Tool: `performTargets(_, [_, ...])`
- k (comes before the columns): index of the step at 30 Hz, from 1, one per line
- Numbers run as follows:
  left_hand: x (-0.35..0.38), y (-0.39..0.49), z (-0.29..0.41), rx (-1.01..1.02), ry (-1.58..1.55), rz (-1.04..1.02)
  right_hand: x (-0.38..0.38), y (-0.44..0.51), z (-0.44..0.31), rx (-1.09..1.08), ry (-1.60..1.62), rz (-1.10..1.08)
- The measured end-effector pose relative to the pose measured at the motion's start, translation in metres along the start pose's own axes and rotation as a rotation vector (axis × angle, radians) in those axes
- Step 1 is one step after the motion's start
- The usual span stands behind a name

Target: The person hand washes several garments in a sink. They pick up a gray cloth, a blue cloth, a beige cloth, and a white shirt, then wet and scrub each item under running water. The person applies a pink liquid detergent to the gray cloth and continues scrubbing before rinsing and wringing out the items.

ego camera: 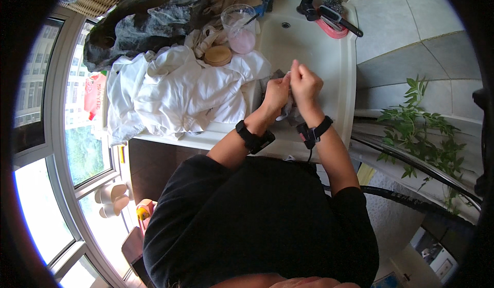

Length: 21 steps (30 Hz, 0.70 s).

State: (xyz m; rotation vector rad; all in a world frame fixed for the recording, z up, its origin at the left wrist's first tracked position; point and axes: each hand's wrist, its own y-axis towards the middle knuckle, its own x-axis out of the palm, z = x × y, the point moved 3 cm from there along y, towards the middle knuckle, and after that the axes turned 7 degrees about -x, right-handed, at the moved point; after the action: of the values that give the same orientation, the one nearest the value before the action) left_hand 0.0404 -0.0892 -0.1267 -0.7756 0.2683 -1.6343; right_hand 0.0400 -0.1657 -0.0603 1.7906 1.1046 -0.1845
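Over the basin of a white sink (324,56), my left hand (276,93) and my right hand (307,82) are close together. Both are closed on a thin greyish cloth (286,111), which hangs below and between them. The fingers hide much of it, and its exact kind cannot be told. A white satin-like garment (181,91) lies crumpled over the ledge to the left of my hands. On it rests a round tan brush or lid (218,56), beside a clear plastic cup (239,29) that holds pinkish liquid and a thin dark stick.
A dark wet heap of fabric (154,25) lies behind the white garment. A black faucet (308,6) and a pink dish (332,27) with a black-handled brush (341,20) occupy the far right corner. A leafy plant (420,122) stands right. Windows line the left.
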Motion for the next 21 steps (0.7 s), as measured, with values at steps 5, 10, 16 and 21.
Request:
performTargets(5, [-0.002,0.001,0.011,0.429,0.220,-0.145,0.004,-0.009,-0.013,-0.268,0.080,-0.002])
performTargets(10, [0.003,-0.005,0.005,-0.022,-0.004,-0.147,-0.003,-0.001,0.025,0.167,-0.055,0.076])
performTargets(16, [0.002,-0.001,0.014,0.208,0.033,-0.053,-0.005,-0.009,-0.005,-0.081,0.081,-0.010])
performTargets(21, [0.007,-0.006,0.000,-0.091,-0.056,-0.042,-0.013,0.009,0.000,0.050,-0.158,0.061])
